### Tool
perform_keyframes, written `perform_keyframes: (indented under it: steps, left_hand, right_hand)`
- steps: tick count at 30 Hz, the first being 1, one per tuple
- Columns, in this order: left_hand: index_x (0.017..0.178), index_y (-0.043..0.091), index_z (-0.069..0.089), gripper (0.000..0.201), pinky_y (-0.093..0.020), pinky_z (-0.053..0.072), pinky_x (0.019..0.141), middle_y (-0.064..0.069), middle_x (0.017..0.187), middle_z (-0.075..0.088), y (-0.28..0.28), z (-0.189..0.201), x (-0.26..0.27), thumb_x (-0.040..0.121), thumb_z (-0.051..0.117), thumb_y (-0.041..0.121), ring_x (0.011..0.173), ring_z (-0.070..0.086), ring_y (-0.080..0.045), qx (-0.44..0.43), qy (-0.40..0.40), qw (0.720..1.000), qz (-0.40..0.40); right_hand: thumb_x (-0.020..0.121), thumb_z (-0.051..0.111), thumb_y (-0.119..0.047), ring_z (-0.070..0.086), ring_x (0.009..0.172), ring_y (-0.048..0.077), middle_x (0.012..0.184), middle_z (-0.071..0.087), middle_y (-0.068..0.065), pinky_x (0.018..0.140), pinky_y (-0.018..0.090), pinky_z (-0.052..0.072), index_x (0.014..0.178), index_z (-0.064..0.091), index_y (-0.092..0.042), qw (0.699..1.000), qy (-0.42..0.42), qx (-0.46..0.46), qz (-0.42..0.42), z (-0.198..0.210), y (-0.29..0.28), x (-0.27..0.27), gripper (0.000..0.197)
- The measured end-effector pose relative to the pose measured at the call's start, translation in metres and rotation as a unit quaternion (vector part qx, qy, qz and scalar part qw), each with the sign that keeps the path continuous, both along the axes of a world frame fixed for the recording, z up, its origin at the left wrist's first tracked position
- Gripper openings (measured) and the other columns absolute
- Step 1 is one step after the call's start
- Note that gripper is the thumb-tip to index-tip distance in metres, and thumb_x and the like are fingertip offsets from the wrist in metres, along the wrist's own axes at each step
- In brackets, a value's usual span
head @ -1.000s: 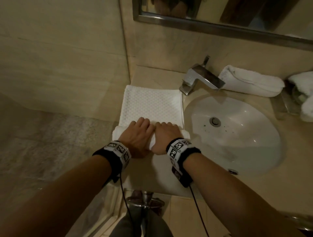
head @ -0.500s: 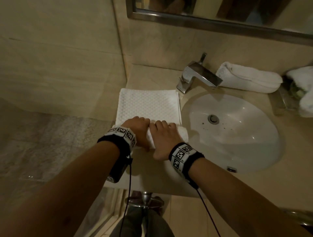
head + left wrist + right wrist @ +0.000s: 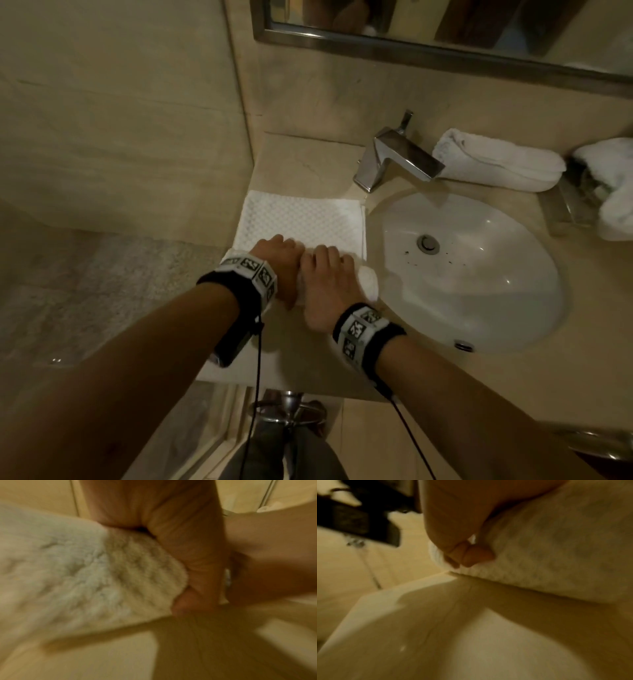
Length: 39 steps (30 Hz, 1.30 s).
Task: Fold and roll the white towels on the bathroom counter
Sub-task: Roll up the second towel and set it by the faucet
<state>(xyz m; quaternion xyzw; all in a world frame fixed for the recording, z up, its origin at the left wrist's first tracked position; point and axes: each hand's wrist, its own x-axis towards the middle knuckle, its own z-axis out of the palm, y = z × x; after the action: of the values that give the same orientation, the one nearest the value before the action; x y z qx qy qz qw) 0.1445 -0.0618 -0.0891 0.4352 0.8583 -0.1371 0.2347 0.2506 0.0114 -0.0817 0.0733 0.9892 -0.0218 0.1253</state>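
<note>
A white waffle-weave towel (image 3: 301, 219) lies on the beige counter (image 3: 308, 161) left of the sink, its near part wound into a thick roll (image 3: 368, 279). Both hands sit side by side on the roll. My left hand (image 3: 274, 255) grips its left half, and in the left wrist view the thumb tucks under the roll (image 3: 85, 574). My right hand (image 3: 325, 274) grips the right half, and in the right wrist view its fingertips (image 3: 471, 557) curl under the roll (image 3: 556, 547). The roll's right end sticks out past the right hand.
A white oval sink (image 3: 472, 274) with a chrome faucet (image 3: 397, 154) fills the counter to the right. A finished rolled towel (image 3: 496, 168) lies behind the faucet. Another white towel (image 3: 613, 205) sits at the far right. A wall (image 3: 120, 120) stands close on the left, and a mirror (image 3: 445, 34) hangs above.
Both hands have pushed the roll away from me along the towel. The roll is thicker and the flat part beyond it is shorter.
</note>
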Motion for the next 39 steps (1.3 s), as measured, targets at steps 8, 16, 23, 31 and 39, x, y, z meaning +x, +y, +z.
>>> perform_keyframes:
  steps: [8, 16, 23, 31, 39]
  left_hand:
    - [0.124, 0.022, 0.043, 0.083, -0.036, 0.045, 0.093, 0.000, 0.119, 0.048, -0.002, 0.001, 0.002, 0.054, 0.077, 0.051, 0.110, 0.045, -0.021, 0.018, -0.025, 0.999, 0.031]
    - [0.122, 0.017, 0.044, 0.065, -0.033, 0.039, 0.085, -0.002, 0.112, 0.052, -0.028, -0.004, 0.034, 0.072, 0.061, 0.054, 0.099, 0.046, -0.021, 0.153, 0.102, 0.983, 0.015]
    - [0.131, 0.028, 0.043, 0.088, -0.033, 0.043, 0.096, 0.004, 0.124, 0.054, -0.007, 0.004, 0.002, 0.053, 0.078, 0.050, 0.112, 0.049, -0.019, 0.073, -0.039, 0.992, 0.092]
    - [0.126, 0.023, 0.043, 0.085, -0.033, 0.044, 0.092, 0.003, 0.117, 0.051, -0.015, 0.007, 0.010, 0.056, 0.074, 0.059, 0.107, 0.047, -0.018, 0.102, 0.014, 0.993, 0.049]
    - [0.111, 0.018, 0.045, 0.052, -0.038, 0.036, 0.090, 0.000, 0.103, 0.052, -0.020, 0.004, 0.032, 0.070, 0.065, 0.044, 0.097, 0.048, -0.022, 0.139, 0.134, 0.981, 0.032]
  right_hand:
    - [0.074, 0.066, -0.035, 0.040, 0.113, 0.025, 0.126, 0.043, 0.007, 0.100, 0.039, 0.032, 0.132, 0.037, -0.014, 0.999, 0.016, -0.035, 0.002, -0.001, 0.005, -0.006, 0.069]
    - [0.080, 0.057, -0.034, 0.051, 0.110, 0.025, 0.120, 0.056, 0.005, 0.088, 0.032, 0.036, 0.119, 0.050, -0.014, 0.995, -0.059, -0.081, -0.005, 0.013, 0.015, -0.028, 0.044]
    - [0.071, 0.067, -0.038, 0.041, 0.114, 0.027, 0.127, 0.042, 0.010, 0.100, 0.042, 0.032, 0.136, 0.029, -0.009, 0.999, -0.029, -0.020, 0.031, 0.013, 0.006, -0.008, 0.081]
    - [0.078, 0.069, -0.024, 0.045, 0.118, 0.029, 0.131, 0.045, 0.012, 0.101, 0.042, 0.034, 0.139, 0.029, -0.008, 0.998, -0.026, 0.045, 0.025, 0.006, 0.004, -0.014, 0.075]
    - [0.069, 0.061, -0.035, 0.060, 0.080, 0.023, 0.074, 0.047, -0.005, 0.065, 0.031, 0.038, 0.098, 0.043, -0.018, 0.993, -0.070, -0.090, -0.036, 0.010, 0.017, -0.031, 0.039]
